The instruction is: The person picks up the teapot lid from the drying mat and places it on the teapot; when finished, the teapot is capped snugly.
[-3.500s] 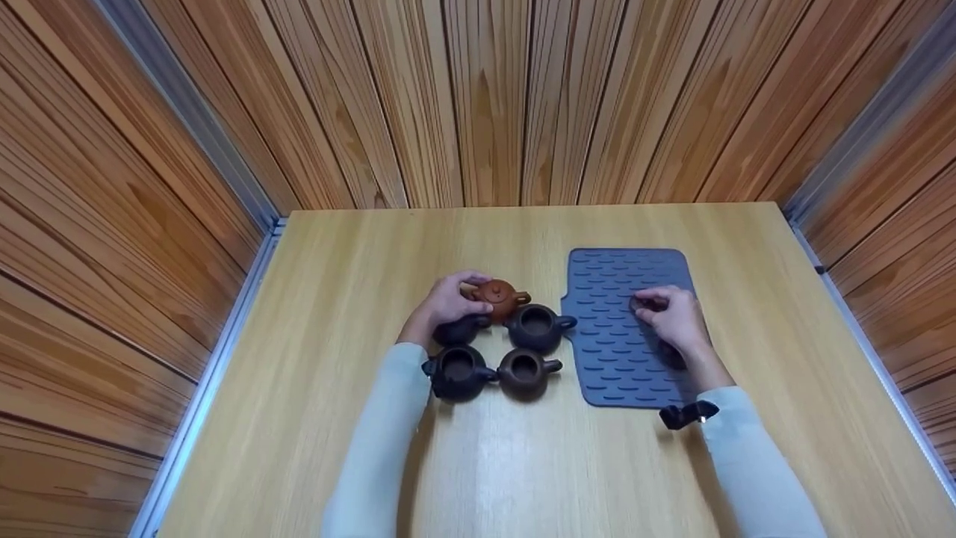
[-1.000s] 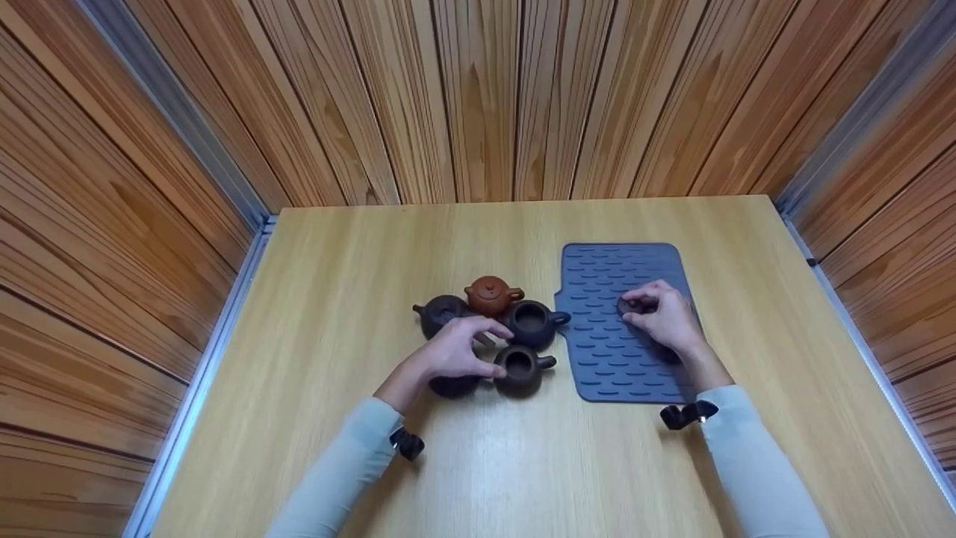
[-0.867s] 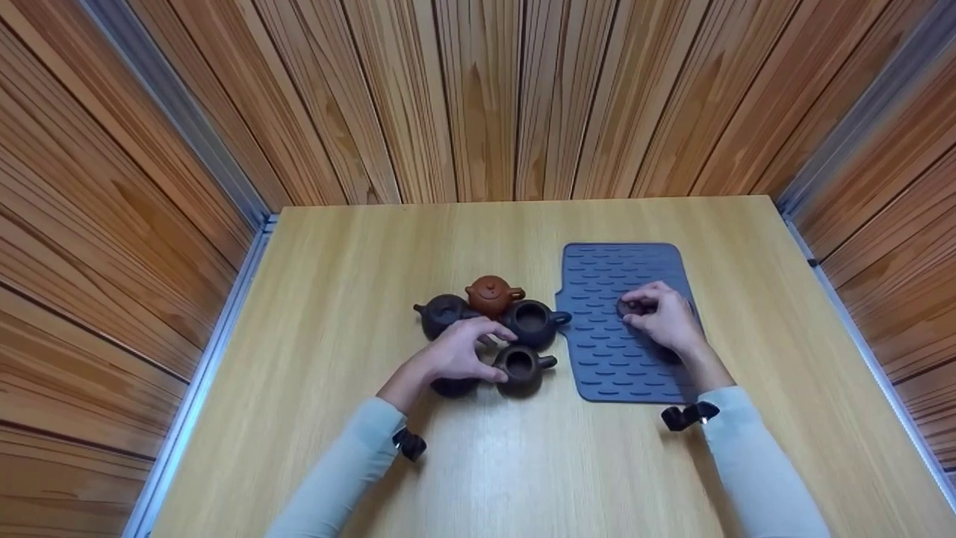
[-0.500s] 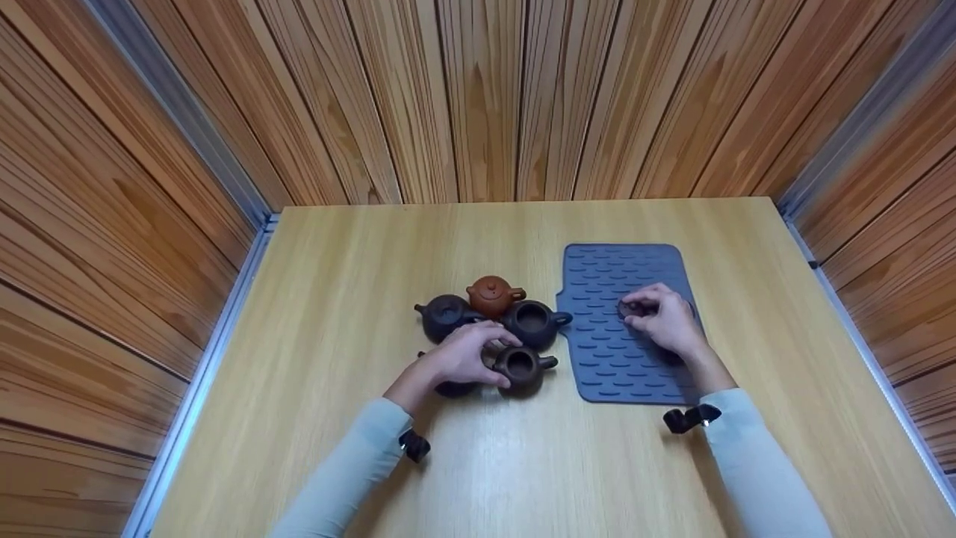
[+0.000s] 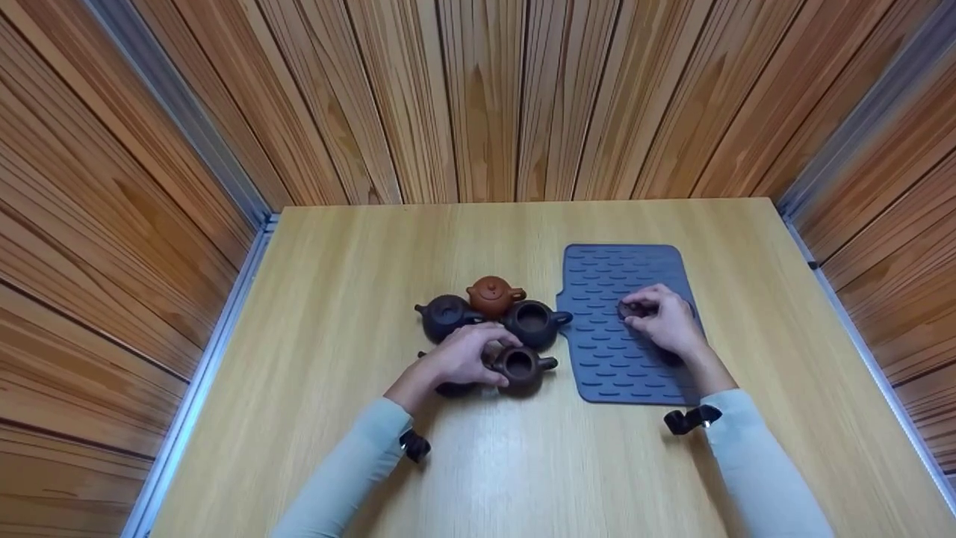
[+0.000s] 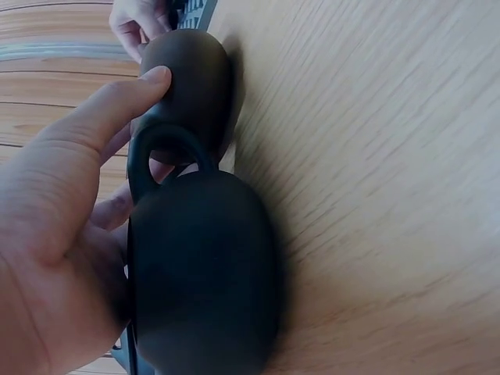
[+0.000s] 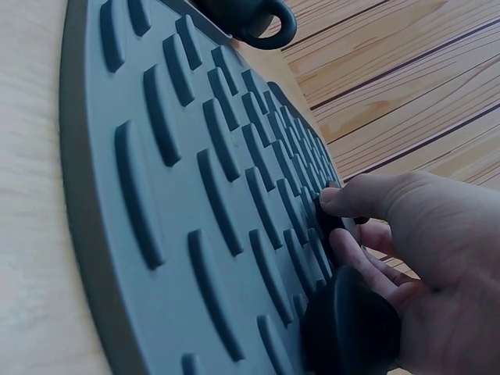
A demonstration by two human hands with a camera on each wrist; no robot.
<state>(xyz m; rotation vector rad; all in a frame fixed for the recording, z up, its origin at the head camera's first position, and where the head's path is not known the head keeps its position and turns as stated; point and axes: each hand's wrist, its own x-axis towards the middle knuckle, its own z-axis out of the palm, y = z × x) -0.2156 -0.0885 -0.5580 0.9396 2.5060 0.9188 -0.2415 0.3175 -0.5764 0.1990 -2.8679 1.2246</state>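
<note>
My left hand [image 5: 463,355] reaches over a lidless black teapot [image 5: 454,389] and grips a small brown teapot [image 5: 524,368], its thumb on the near side. The brown teapot stands upright on the table with its mouth uncovered. In the left wrist view, the black teapot [image 6: 207,273] fills the foreground below the palm. My right hand [image 5: 665,321] pinches a small dark brown lid [image 5: 629,308] between thumb and fingers, close over the grey ridged mat [image 5: 597,377]. Another dark piece [image 7: 351,324] sits on the mat below the right palm, mostly hidden in the head view.
Behind the left hand stand an orange-brown teapot [image 5: 491,296] with its lid on, a dark teapot [image 5: 444,316] and an open dark teapot [image 5: 532,323] whose handle reaches the mat's left edge. Wooden panel walls [image 5: 478,104] border the table [image 5: 336,299].
My left hand has left the orange-brown teapot and come nearer, now on the small brown teapot. The right hand keeps its pinch on the lid over the mat, almost still.
</note>
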